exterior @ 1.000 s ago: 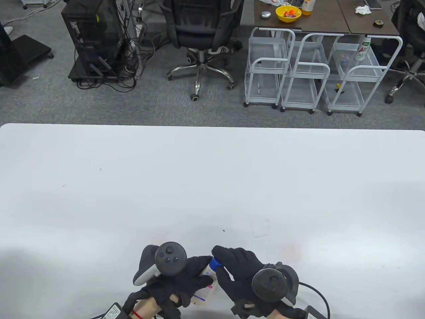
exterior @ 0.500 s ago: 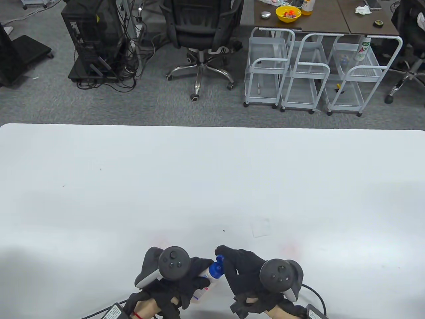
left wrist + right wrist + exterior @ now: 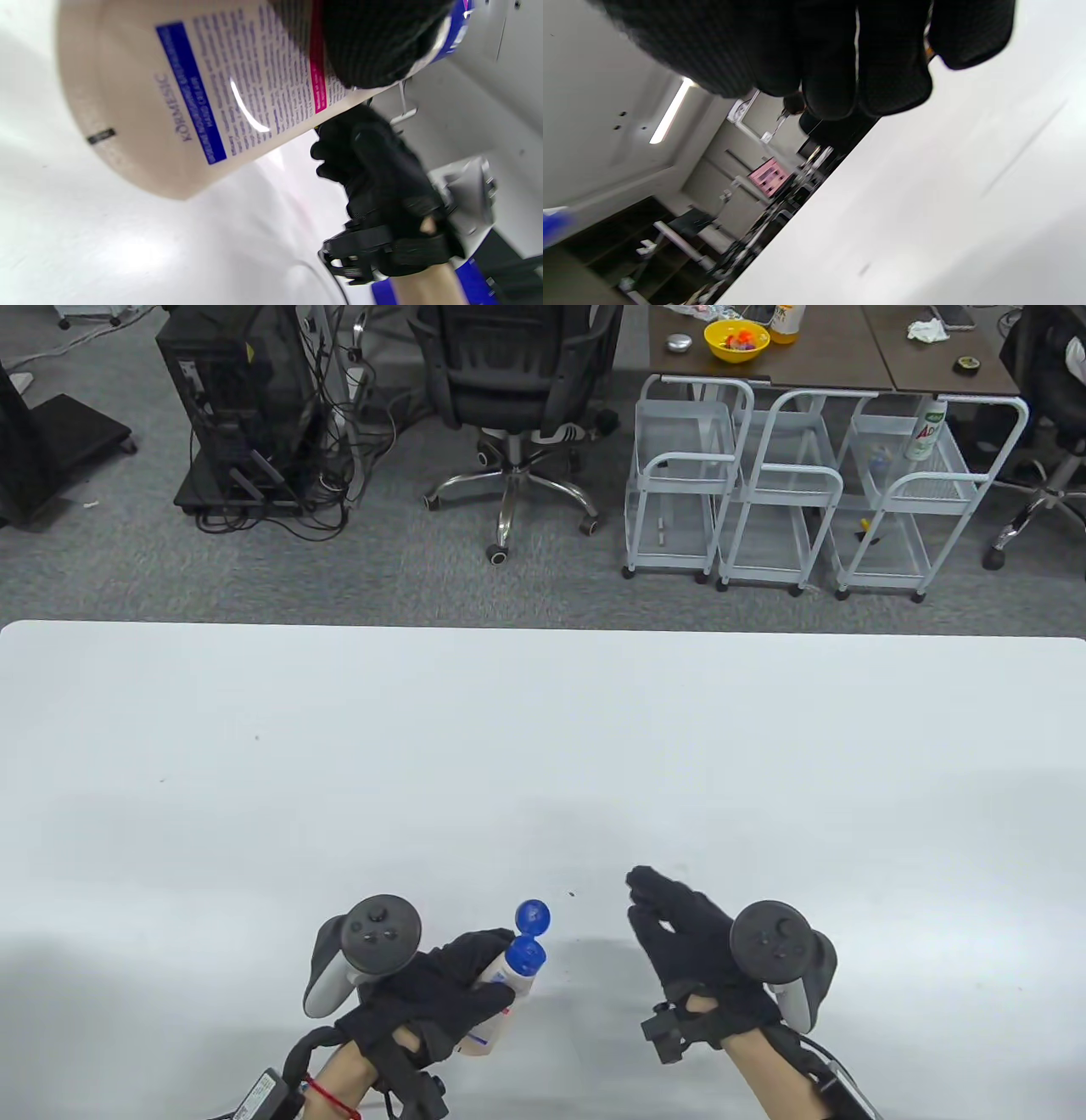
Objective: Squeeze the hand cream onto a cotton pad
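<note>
My left hand (image 3: 462, 984) grips a cream-white hand cream tube (image 3: 484, 1037) near the table's front edge, tilted with its top pointing away. Its blue flip cap (image 3: 533, 914) stands open above the blue neck. In the left wrist view the tube (image 3: 191, 106) fills the frame with my fingers (image 3: 373, 42) around its upper part. My right hand (image 3: 666, 920) is open and empty to the right of the tube, fingers stretched out together low over the white table (image 3: 543, 746). It also shows in the left wrist view (image 3: 382, 178). I cannot see the cotton pad.
Past the table's far edge are an office chair (image 3: 517, 381), a black computer tower (image 3: 237, 398) with cables, and white wire carts (image 3: 797, 492). The right wrist view shows only my fingers (image 3: 840, 63) and bare table.
My right hand flipped the blue cap open, let go and moved right and forward, over the spot where the faint square pad lay. My left hand shifted slightly left with the tube.
</note>
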The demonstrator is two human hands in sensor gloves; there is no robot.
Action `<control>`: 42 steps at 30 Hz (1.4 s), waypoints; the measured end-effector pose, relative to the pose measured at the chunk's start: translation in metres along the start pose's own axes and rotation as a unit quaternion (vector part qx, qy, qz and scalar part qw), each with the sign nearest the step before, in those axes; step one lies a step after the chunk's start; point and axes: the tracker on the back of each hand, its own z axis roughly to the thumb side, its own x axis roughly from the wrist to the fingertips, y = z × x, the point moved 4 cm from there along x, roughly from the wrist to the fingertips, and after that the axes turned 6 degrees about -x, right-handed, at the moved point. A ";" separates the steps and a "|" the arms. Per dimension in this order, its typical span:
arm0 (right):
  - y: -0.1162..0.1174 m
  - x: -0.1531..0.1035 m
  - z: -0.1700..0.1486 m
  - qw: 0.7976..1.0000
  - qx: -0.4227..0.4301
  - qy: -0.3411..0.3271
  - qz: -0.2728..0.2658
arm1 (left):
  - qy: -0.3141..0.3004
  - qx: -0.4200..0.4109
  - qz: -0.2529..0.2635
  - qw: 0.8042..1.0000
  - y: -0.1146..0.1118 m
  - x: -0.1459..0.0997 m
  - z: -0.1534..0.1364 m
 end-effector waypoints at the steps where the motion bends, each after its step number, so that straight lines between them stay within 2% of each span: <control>1: -0.003 0.003 -0.005 1.000 -0.015 0.009 -0.003 | -0.002 -0.007 0.007 1.000 0.003 0.000 -0.001; 3: -0.006 0.012 -0.014 0.998 -0.052 0.019 -0.006 | 0.003 -0.027 0.019 0.999 0.011 0.001 -0.006; 7: 0.006 0.029 -0.019 0.987 -0.157 0.020 0.031 | 0.005 -0.036 0.029 0.999 0.016 0.002 -0.010; 12: 0.038 0.056 -0.020 0.955 -0.274 0.029 0.111 | 0.003 -0.010 0.009 1.000 0.014 -0.001 -0.008; 15: 0.060 0.075 -0.023 0.929 -0.326 0.042 0.169 | 0.008 0.014 0.029 0.999 0.015 -0.007 -0.007; 22: 0.070 0.094 -0.017 0.915 -0.365 0.049 0.164 | 0.024 0.042 0.040 0.998 0.013 -0.009 -0.007; 26: 0.073 0.100 -0.027 0.929 -0.311 0.092 0.176 | 0.029 0.050 0.040 0.998 0.012 -0.010 -0.007; 30: 0.072 0.103 -0.035 0.930 -0.285 0.107 0.205 | 0.029 0.042 0.038 0.998 0.013 -0.010 -0.008; 35: 0.057 0.101 -0.038 0.948 -0.223 0.124 0.192 | 0.021 0.047 0.019 0.998 0.013 -0.007 -0.010; 38: 0.038 0.091 -0.031 0.970 -0.105 0.130 0.176 | 0.011 0.029 -0.003 1.000 0.010 -0.006 -0.009; 40: 0.027 0.080 -0.023 0.977 -0.024 0.128 0.170 | 0.011 0.032 0.002 0.999 0.009 -0.007 -0.008; 41: 0.018 0.071 -0.015 0.981 0.027 0.121 0.151 | 0.014 0.038 0.015 0.999 0.010 -0.008 -0.008; 42: 0.013 0.066 -0.010 0.982 0.047 0.118 0.143 | 0.016 0.041 0.023 0.999 0.010 -0.009 -0.009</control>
